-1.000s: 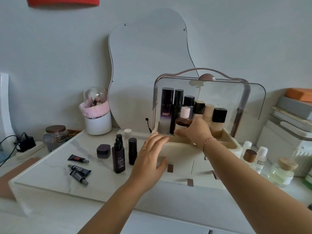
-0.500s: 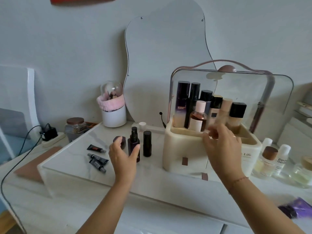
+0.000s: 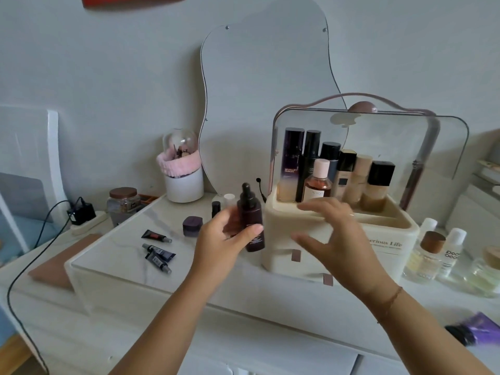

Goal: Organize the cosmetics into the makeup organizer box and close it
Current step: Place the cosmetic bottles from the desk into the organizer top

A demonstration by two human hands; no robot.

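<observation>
Grip: left hand is wrapping thumb and fingers round the dark body of the dropper bottle. It is holding the bottle near upright, cap up, off the table and just beside the front-left corner of the makeup organizer box. Right hand is hovering with fingers spread and grasping nothing, in front of the box's near rim.

Box: clear lid is standing raised behind. A row of bottles is filling the back, with the pink-capped bottle sitting in front of it at the left. The front trough to the right is looking free.

Step in hand, as I am judging it: seating the dropper in the box.
- Lifting the base clear of the cream wall before crossing, not sliding into it.
- Keeping the bottle vertical, since a dropper cap may be leaking if tipped.
- Lowering straight down beside the pink-capped bottle without nudging it; a knock there could be toppling the back row.
- Using the free right hand to steady neighbours or the wall.
- Letting go only once the base is sitting flat.

Waiting on the table: jar, tubes, dark stick. Lid closing is coming last.
</observation>
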